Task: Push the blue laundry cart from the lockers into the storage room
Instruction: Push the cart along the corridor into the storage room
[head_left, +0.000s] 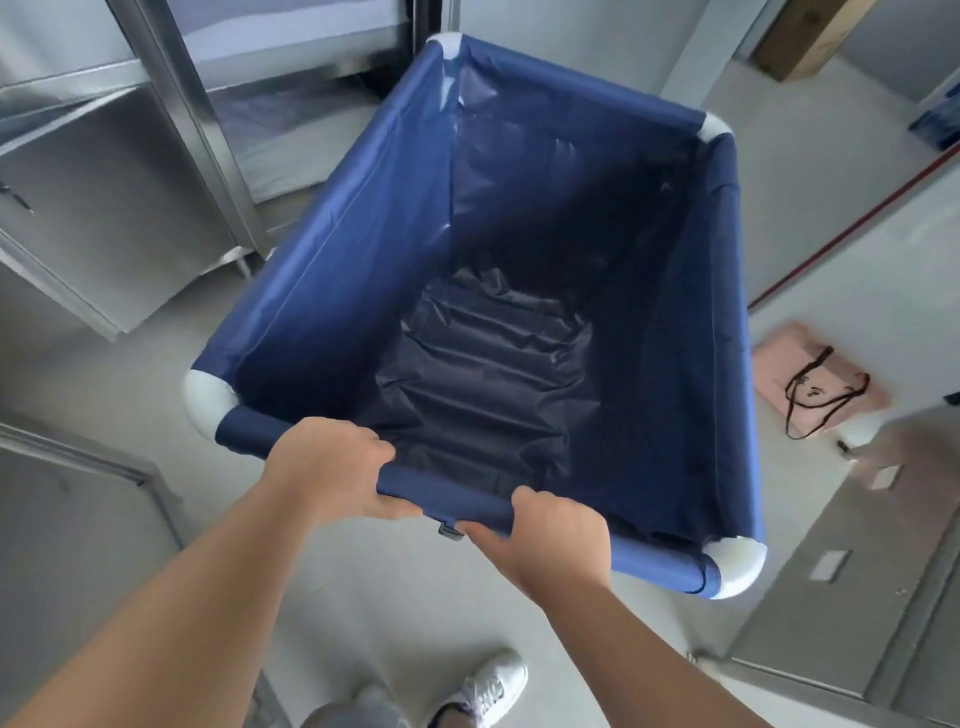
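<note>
Now both hands' fingers (384, 451) wrap the blue laundry cart (332, 270) near rail.

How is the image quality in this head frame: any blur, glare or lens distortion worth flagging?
Head view: strong wide-angle bending at the edges, so the steel lockers lean; soft motion blur on the pink tote bag; pale glare streaks on the blue fabric laundry cart liner; both hands, left hand and right hand, fairly sharp; even lighting, weak shadows.
</note>
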